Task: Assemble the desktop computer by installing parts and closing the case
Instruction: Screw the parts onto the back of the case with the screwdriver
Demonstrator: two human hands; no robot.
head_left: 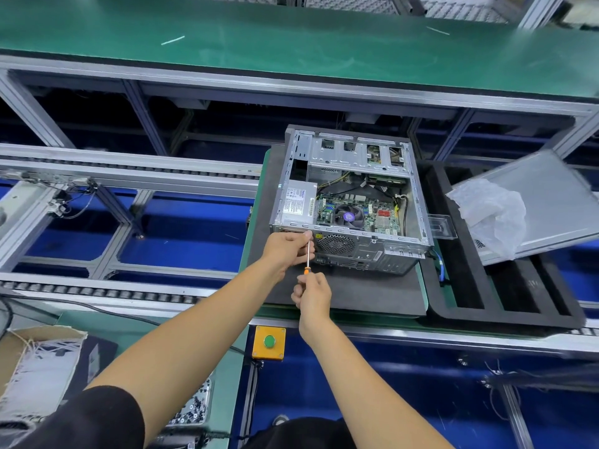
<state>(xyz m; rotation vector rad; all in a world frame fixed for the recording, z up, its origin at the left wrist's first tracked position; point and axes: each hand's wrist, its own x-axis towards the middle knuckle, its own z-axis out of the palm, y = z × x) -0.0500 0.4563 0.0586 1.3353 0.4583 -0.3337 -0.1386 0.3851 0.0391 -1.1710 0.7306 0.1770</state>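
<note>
The open computer case (350, 202) lay on its side on a foam mat (356, 293) atop the conveyor line (129, 176), its open face upward and its rear panel toward the near edge; inside it, the power supply (298, 202) sat at the left and the motherboard (356, 212) to its right, with the drive cage (356, 153) behind both. To the right, a side panel (544, 205) leaned on a slotted foam tray (505, 299), a plastic bag (489, 212) upon it; a push-button box (269, 342) sat below the mat's near edge, and a cardboard box (35, 367) stood at the near left corner.
</note>
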